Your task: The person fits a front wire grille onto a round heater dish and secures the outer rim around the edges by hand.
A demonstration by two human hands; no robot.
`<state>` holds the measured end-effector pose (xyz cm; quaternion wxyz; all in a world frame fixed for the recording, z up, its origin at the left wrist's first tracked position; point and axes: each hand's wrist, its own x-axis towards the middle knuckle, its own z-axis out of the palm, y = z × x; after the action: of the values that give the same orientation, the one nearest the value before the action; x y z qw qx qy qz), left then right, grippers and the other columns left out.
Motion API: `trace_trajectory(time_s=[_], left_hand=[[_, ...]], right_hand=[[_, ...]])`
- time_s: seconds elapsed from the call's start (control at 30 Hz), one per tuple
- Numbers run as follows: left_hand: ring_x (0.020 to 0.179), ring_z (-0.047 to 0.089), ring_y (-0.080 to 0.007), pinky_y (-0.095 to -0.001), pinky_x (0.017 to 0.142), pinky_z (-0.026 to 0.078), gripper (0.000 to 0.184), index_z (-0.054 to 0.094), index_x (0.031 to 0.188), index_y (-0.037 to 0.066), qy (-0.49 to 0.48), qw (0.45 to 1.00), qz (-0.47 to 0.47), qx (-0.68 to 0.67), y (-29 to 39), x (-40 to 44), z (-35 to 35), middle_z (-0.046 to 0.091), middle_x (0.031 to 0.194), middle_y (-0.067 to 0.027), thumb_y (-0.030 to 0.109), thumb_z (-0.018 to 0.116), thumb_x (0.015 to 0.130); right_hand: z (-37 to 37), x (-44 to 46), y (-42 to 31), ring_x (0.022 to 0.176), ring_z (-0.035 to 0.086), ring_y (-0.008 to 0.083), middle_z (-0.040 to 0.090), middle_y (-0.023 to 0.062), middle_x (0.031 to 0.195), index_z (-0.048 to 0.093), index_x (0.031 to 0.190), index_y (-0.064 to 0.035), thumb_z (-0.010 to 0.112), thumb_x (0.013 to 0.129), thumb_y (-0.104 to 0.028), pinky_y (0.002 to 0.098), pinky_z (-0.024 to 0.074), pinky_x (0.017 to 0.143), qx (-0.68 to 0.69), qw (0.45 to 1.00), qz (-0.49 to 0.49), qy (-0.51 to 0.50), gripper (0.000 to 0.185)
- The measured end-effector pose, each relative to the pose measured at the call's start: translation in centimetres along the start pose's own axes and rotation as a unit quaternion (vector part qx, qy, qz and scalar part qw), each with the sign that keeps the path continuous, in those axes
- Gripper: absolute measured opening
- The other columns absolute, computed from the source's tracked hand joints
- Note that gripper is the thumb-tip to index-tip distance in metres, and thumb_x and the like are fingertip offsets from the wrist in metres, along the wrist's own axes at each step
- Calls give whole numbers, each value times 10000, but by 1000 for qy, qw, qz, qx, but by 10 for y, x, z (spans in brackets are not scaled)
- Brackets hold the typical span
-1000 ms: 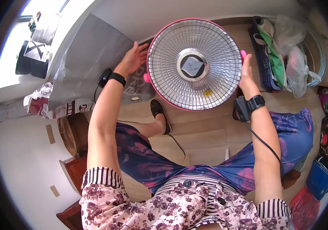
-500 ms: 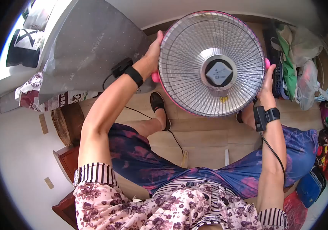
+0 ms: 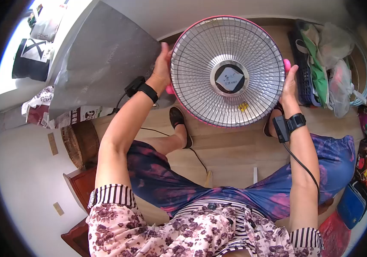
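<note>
A round dish heater (image 3: 200, 92) with a wire grille, a pink rim and a silvery reflector is held up in front of me. Its centre carries a dark disc with a pale diamond label (image 3: 230, 80), and a small yellow sticker (image 3: 243, 106) shows lower down. My left hand (image 3: 162, 67) grips the left side of the rim, thumb side up, its fingertips partly hidden behind the heater. On the opposite side my right hand (image 3: 289, 88) clasps the rim just below a pink knob (image 3: 287, 65). The heater's base, if any, is hidden.
A large grey covered object (image 3: 106, 55) stands at the left. To the right are a dark plastic basket (image 3: 299, 73), a green bag (image 3: 315, 62) and clear plastic bags (image 3: 341, 85). Wooden furniture (image 3: 80, 184) stands lower left. A black cable (image 3: 198, 158) crosses the floor.
The heater has shifted a little to the left in view, and both hands have moved with it. Their hold on the rim is the same.
</note>
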<state>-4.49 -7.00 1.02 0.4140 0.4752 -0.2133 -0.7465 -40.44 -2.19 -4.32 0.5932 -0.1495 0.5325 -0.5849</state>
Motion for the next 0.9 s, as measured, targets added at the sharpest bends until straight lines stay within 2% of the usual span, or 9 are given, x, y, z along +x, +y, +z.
trace_trajectory(time_s=[0.13,0.27,0.4,0.5,0.6,0.67,0.73,0.8,0.9], left_hand=[[1054,546,-236,-379,937,423,492,509,1205,8,-52,997,-64,-11,5,0,-16,569,1173,-125,379,549,885],[1047,552,-223,-384,936,428,431,490,1219,9,-134,987,-48,69,18,-1,-24,572,1166,-112,304,531,907],[1046,552,-223,-391,937,430,390,480,1228,6,-123,989,-45,67,18,3,-26,573,1163,-108,258,496,930],[1046,553,-216,-384,937,432,373,480,1229,8,-122,990,-42,60,16,8,-30,572,1166,-100,244,476,940],[1064,548,-204,-370,940,433,372,475,1242,19,-115,991,-40,51,15,14,-35,558,1194,-93,246,456,948],[1103,529,-195,-360,957,421,383,453,1274,30,-122,987,-49,86,13,13,-31,537,1232,-87,243,434,956],[1149,499,-210,-389,995,386,417,419,1306,28,-117,988,-76,67,11,11,-24,517,1266,-88,238,443,946],[1134,507,-234,-402,984,390,431,433,1281,14,-116,987,-71,88,5,13,-17,523,1254,-101,259,474,929],[1126,512,-239,-403,983,390,447,412,1298,11,-112,986,-55,109,3,19,-30,525,1252,-107,271,450,937]], right_hand=[[-1,-7,-5,1127,503,205,507,75,1270,391,1352,-81,268,857,-689,338,394,964,-25,999,33,17,794],[-9,2,2,1114,511,207,510,70,1269,388,1363,-122,274,860,-686,337,395,960,-51,998,27,13,765],[-4,2,3,1056,540,180,562,63,1200,458,1316,-97,233,879,-670,306,417,919,-55,998,3,32,755],[-4,2,2,1120,505,208,505,64,1274,371,1365,-106,258,892,-640,343,385,969,-31,999,-10,0,722],[2,4,4,1036,545,175,584,50,1149,517,1244,-62,216,913,-617,319,404,936,12,999,-32,20,712],[12,-32,-26,993,535,159,606,53,1085,577,1173,-49,217,898,-649,314,381,933,-214,971,-97,37,751],[-15,-6,-4,969,553,183,626,123,1018,596,1112,19,197,820,-757,320,411,891,-155,985,7,81,919],[-44,11,9,1071,518,214,574,165,1142,554,1145,71,228,770,-803,324,388,924,-163,984,35,66,1006],[-55,8,8,1076,529,228,575,153,1150,486,1208,76,248,778,-793,345,386,957,95,979,169,-55,998]])
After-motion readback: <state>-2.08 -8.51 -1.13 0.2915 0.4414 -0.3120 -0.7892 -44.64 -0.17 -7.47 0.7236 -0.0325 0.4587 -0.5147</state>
